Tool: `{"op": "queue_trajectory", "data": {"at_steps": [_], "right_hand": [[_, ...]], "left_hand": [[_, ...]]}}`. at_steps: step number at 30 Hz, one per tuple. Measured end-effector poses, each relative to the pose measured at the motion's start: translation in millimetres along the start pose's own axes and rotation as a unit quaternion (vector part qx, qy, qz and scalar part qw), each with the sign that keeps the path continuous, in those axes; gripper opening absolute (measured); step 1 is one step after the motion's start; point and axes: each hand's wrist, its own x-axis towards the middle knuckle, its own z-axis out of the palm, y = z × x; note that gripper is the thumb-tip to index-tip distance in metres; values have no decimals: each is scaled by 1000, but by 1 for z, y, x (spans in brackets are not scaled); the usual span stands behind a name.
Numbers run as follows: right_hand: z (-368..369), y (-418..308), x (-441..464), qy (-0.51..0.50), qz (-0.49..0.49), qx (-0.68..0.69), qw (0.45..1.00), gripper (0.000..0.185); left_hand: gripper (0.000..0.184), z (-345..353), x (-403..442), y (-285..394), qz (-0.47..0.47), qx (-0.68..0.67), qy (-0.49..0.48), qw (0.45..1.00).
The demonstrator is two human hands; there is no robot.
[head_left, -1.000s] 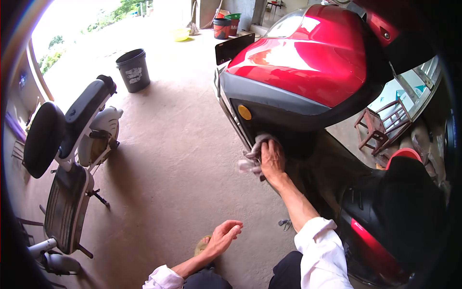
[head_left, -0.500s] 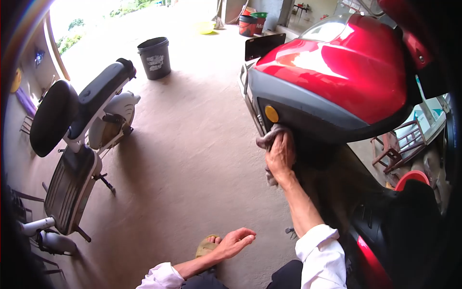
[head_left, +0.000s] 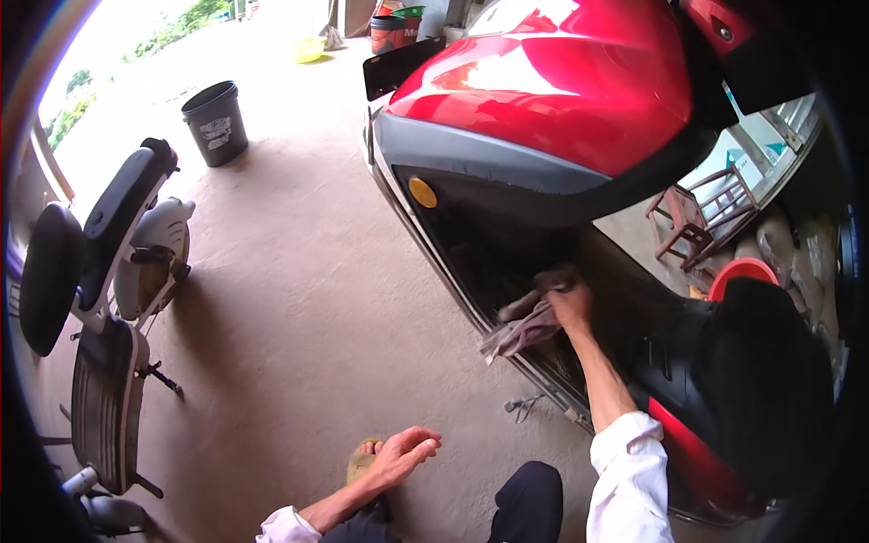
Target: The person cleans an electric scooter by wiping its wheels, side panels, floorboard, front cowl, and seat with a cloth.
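A grey-purple cloth (head_left: 529, 328) is gripped in my right hand (head_left: 570, 303), over the dark footwell of a red and grey scooter (head_left: 534, 90). Part of the cloth hangs across the metal side rail (head_left: 425, 244). An orange round reflector (head_left: 422, 192) shows on the scooter's dark lower panel, up and left of that hand. My left hand (head_left: 405, 454) is held above the floor near my sandalled foot (head_left: 359, 459), holding nothing, with its fingers loosely bent and partly apart.
At left stands a white and black electric scooter (head_left: 113, 389). A black bucket (head_left: 215, 124) is behind it. Farther back are a yellow basin (head_left: 309, 49) and a red-black bucket (head_left: 387, 34). Wooden stools (head_left: 681, 222) and a red basin (head_left: 742, 271) are at right.
My right hand has moved with the cloth from beside the reflector down and right into the footwell area. The view has shifted. My left hand keeps much the same pose.
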Motion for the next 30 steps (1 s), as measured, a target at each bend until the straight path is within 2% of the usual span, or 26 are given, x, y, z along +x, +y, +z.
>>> {"op": "queue_trajectory", "data": {"at_steps": [2,3,5,6,9,11,13,15,17,19,21,22,24,26,27,29,30], "right_hand": [[-1,42,22,134,25,250,959,37],[-9,48,32,129,24,249,960,37],[-22,51,51,193,259,389,863,37],[-17,54,58,183,295,366,863,42],[42,27,34,208,243,336,886,43],[73,6,10,208,240,411,855,43],[89,-75,-28,220,219,515,799,38],[120,-91,-28,179,39,488,853,36],[130,-113,-21,131,40,515,846,40],[115,-164,-33,52,150,585,795,46],[144,-187,-21,30,189,632,751,46],[165,-202,-5,34,268,641,718,43],[176,-213,26,48,345,650,676,40],[167,-205,30,-103,373,684,618,30],[151,-201,28,-98,368,685,620,30],[112,-198,15,-239,298,744,547,24],[109,-193,11,-252,279,756,536,26]], "left_hand": [[40,-3,-4,4,-7,-40,28,999],[40,-5,-4,2,-7,-44,31,999],[39,-9,-1,-2,-2,-70,39,997],[39,-10,2,-4,-1,-73,37,997],[37,-5,12,-8,13,-99,38,994],[37,-1,13,-6,17,-87,31,996],[37,2,13,-7,19,-81,28,996],[36,1,10,-3,19,-69,21,997],[35,3,2,4,14,-36,48,998],[34,2,1,8,24,-45,50,997],[33,4,5,16,41,-66,64,995],[32,7,5,26,46,-56,69,995],[29,10,2,46,70,-36,71,994],[27,13,-7,54,96,-38,67,992],[27,11,-9,52,100,-33,75,992],[27,9,-6,44,92,-35,86,991],[27,9,-7,44,91,-30,84,992]]}}
